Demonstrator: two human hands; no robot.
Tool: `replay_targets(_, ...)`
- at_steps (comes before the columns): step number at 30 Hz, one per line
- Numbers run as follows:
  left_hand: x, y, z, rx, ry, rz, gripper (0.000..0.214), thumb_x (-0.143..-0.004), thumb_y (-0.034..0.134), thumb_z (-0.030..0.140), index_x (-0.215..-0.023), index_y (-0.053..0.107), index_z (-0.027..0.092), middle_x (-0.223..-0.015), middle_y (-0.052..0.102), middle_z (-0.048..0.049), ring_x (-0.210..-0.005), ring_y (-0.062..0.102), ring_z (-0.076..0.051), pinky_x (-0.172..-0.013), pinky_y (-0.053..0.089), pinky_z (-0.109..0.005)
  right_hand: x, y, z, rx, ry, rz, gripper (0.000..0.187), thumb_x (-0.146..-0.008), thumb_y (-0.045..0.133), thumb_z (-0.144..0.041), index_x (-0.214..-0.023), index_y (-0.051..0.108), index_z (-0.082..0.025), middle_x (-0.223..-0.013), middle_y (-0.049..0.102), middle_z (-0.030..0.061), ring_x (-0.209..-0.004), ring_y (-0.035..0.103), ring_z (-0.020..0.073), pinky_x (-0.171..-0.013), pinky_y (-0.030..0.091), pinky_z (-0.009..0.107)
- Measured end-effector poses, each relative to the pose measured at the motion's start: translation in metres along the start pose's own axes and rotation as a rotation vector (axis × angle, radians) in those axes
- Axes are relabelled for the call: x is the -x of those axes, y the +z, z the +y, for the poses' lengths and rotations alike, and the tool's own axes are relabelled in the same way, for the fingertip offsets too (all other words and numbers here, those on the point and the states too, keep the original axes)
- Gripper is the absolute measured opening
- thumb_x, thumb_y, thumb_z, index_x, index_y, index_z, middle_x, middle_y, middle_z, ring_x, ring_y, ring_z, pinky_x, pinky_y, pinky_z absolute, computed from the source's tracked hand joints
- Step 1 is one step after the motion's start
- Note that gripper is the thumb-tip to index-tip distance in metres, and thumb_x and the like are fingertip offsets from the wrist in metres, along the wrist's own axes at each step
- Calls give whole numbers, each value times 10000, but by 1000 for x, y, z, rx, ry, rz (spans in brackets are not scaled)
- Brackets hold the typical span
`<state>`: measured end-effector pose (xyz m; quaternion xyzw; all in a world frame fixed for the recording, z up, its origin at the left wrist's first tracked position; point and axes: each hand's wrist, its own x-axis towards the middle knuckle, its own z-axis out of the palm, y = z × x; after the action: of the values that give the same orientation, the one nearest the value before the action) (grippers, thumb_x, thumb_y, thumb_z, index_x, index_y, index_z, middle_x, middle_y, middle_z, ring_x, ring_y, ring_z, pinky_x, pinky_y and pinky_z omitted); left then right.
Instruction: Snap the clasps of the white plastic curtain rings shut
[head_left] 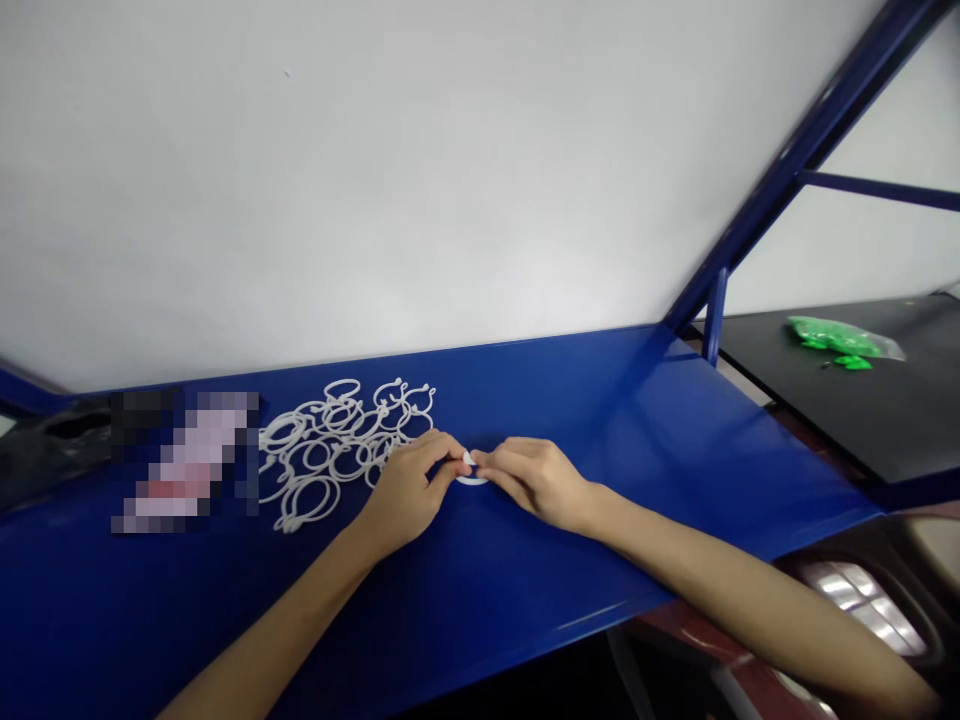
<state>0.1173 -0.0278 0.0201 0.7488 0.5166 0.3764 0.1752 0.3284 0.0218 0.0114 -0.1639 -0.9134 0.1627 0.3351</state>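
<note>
Near the middle of the blue table, a white plastic ring (472,481) is pinched between my two hands, its lower curve showing beneath the fingertips. My left hand (417,482) grips it from the left with thumb and forefinger. From the other side my right hand (537,478) presses its fingertips on the same ring. A small white end shows between the fingertips; the rest of the ring is covered by them. Just left of my left hand lies a loose heap of similar white rings (330,455), several with small knobbed ends.
The blue tabletop (600,400) runs along a pale wall (450,180). A pixelated pinkish patch (199,450) and black plastic (52,450) lie at left. Blue frame bars (795,150) rise at right. Beyond, a bag of green pieces (840,338) rests on a black table (840,410).
</note>
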Motion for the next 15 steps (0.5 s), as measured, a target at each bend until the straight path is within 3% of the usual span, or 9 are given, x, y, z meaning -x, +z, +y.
replay_targets(3, 2, 2, 0, -18, 53, 10, 159, -910, 537, 163, -773, 601, 212, -738, 644, 36, -674, 592, -115, -668, 463, -245, 1, 2, -2, 103, -56, -12, 243, -1055, 438, -249, -1042, 654, -140, -746, 685, 45, -667, 624, 159, -661, 506, 285)
replay_targets(9, -1, 3, -10, -260, 175, 36, 170, -981, 521, 288, -868, 623, 211, -840, 676, -7, -826, 615, -175, -794, 493, -325, -6, -4, 4, 206, 40, 27, 248, -1049, 460, -277, -1132, 666, -167, -906, 735, 64, -789, 664, 158, -736, 518, 271)
replay_targets(12, -4, -1, -22, -534, 199, 66, 209, -966, 555, 369, -1004, 674, 202, -978, 707, -67, -969, 610, -252, -900, 468, -425, -9, -18, 18, 363, 256, 69, 252, -1039, 480, -300, -1121, 694, -195, -1006, 722, 72, -885, 667, 169, -778, 516, 271)
replay_targets(15, -4, -8, -33, -773, 136, 108, 244, -951, 553, 360, -1030, 690, 175, -1073, 688, -122, -1019, 580, -313, -858, 457, -467, -6, -39, 38, 599, 600, 9, 254, -1026, 497, -315, -1079, 723, -211, -1040, 689, 87, -900, 657, 195, -705, 505, 276)
